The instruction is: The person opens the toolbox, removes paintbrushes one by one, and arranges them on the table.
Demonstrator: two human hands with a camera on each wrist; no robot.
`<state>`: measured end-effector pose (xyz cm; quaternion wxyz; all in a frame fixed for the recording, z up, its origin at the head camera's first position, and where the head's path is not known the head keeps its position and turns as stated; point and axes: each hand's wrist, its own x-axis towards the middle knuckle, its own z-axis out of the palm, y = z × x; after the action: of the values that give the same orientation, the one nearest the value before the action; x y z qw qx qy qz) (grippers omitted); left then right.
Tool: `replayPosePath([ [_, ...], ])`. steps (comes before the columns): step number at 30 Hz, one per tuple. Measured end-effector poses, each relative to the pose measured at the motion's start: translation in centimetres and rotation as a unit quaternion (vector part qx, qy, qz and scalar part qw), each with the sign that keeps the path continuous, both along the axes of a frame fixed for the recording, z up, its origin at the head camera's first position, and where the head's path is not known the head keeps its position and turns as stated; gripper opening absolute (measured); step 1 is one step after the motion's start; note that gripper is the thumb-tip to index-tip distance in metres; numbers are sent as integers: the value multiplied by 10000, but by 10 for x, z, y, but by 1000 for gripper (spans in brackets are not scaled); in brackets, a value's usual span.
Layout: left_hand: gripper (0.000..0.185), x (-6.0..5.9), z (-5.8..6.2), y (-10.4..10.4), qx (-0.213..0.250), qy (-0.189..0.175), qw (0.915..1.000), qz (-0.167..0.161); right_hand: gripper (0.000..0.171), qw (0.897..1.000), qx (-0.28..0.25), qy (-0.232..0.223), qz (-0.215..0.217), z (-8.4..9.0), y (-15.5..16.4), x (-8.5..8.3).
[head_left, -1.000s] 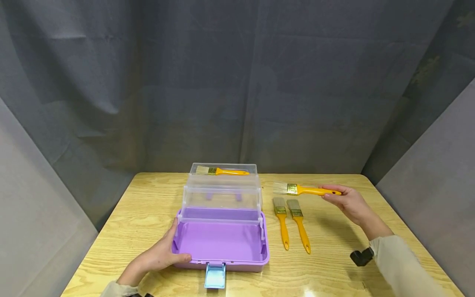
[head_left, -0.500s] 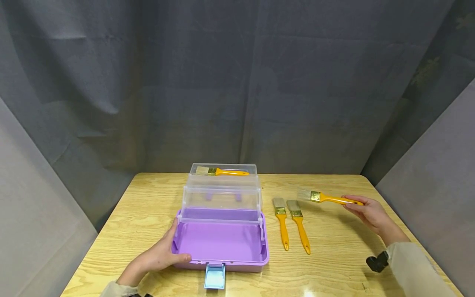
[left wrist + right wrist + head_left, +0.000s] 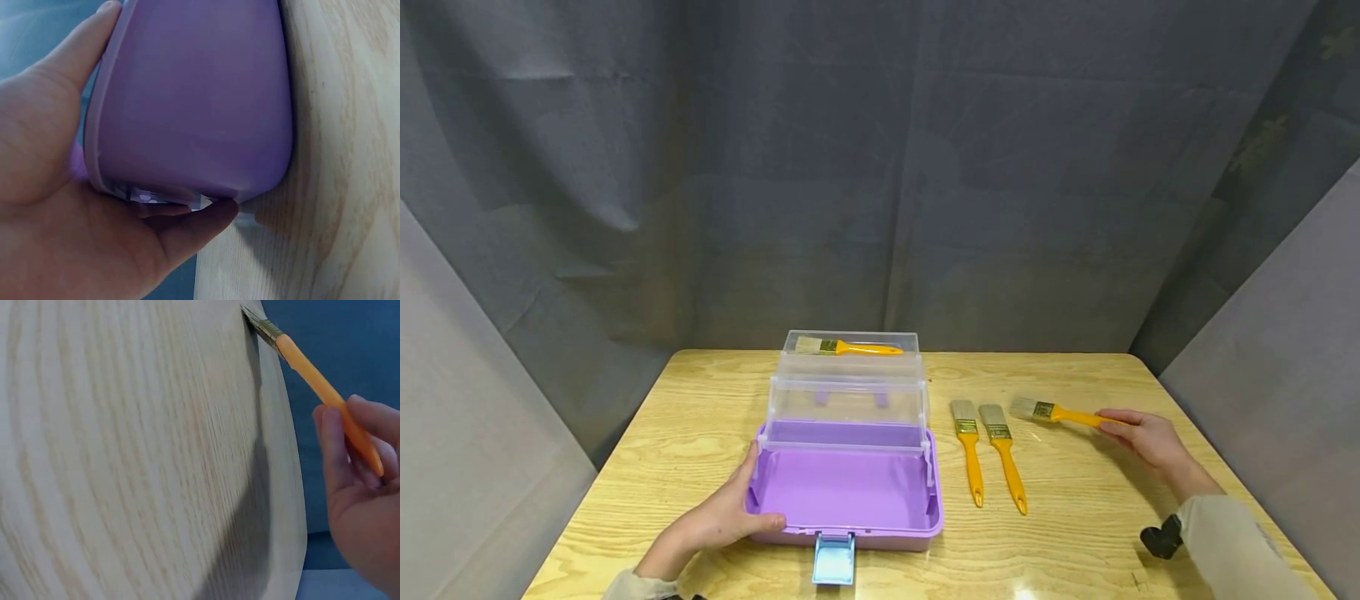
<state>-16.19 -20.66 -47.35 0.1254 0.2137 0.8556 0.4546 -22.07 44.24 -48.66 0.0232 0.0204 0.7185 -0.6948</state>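
Note:
A paintbrush [image 3: 1071,415] with a yellow handle is pinched near its handle end by my right hand [image 3: 1152,442]. In the right wrist view the brush [image 3: 319,384] slants, its bristle tip close over the wood and its handle raised. My left hand [image 3: 718,512] grips the left end of an open purple box [image 3: 898,542]. In the left wrist view, the thumb lies along the rim and fingers reach round the box wall [image 3: 194,94]. Clear trays [image 3: 848,400] are folded up behind the box. Another paintbrush [image 3: 850,347] lies in the topmost tray.
Two more paintbrushes lie side by side right of the box: the left brush [image 3: 972,462] and the right brush [image 3: 1009,467]. A blue latch [image 3: 834,560] hangs from the box front. The wooden table [image 3: 1075,533] is bordered by a dark curtain [image 3: 1015,183] at the back.
My right hand has carried its paintbrush rightward and down, nearer the tabletop, beyond the two lying brushes. The left hand and the box have stayed in place.

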Motion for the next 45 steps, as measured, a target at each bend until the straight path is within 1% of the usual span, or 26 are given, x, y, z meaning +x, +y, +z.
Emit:
replayPosePath([
  [2, 120, 0, 1, 0, -49, -30, 10000, 32, 37, 9982, 585, -120, -96, 1, -4, 1],
  [4, 120, 0, 1, 0, -76, -58, 9999, 61, 46, 9919, 1232, -272, -146, 3, -10, 2],
  [5, 120, 0, 1, 0, -80, -78, 9999, 69, 48, 9878, 1512, -350, -154, 3, -12, 2],
  [8, 120, 1, 2, 1, -92, -87, 9999, 83, 44, 9762, 2083, -600, -31, 5, -20, 5],
  [11, 121, 0, 0, 1, -135, -39, 9999, 94, 39, 9697, 2283, -841, 218, 5, -28, 8],
  [14, 122, -1, -1, 0, -168, 21, 9998, 88, 36, 9690, 2107, -1052, 743, 5, -35, 11],
  [17, 122, -2, -2, -1, -140, 37, 9999, 79, 35, 9692, 1617, -1291, 1332, 5, -40, 12],
  [19, 123, -2, -3, -1, -127, 9, 9999, 84, 35, 9661, 1263, -1425, 1744, 3, -42, 12],
  [22, 123, -2, -4, -1, -128, -35, 9999, 82, 34, 9601, 893, -1566, 2137, 1, -45, 12],
  [27, 123, -2, -4, -1, -121, -66, 9999, 54, 34, 9544, 452, -1854, 2294, -1, -52, 12],
  [31, 122, -2, -2, -1, -171, -181, 9997, 81, 36, 9491, -24, -2181, 2273, -3, -59, 14],
  [33, 121, -2, -2, -1, -191, -192, 9996, 87, 37, 9477, -214, -2260, 2242, -4, -61, 15],
  [39, 120, -1, -2, 0, -161, -196, 9996, 85, 36, 9491, -398, -2341, 2071, -6, -68, 16],
  [45, 121, -1, -3, 0, -123, -166, 9997, 88, 35, 9521, -293, -2382, 1893, -4, -72, 18],
])
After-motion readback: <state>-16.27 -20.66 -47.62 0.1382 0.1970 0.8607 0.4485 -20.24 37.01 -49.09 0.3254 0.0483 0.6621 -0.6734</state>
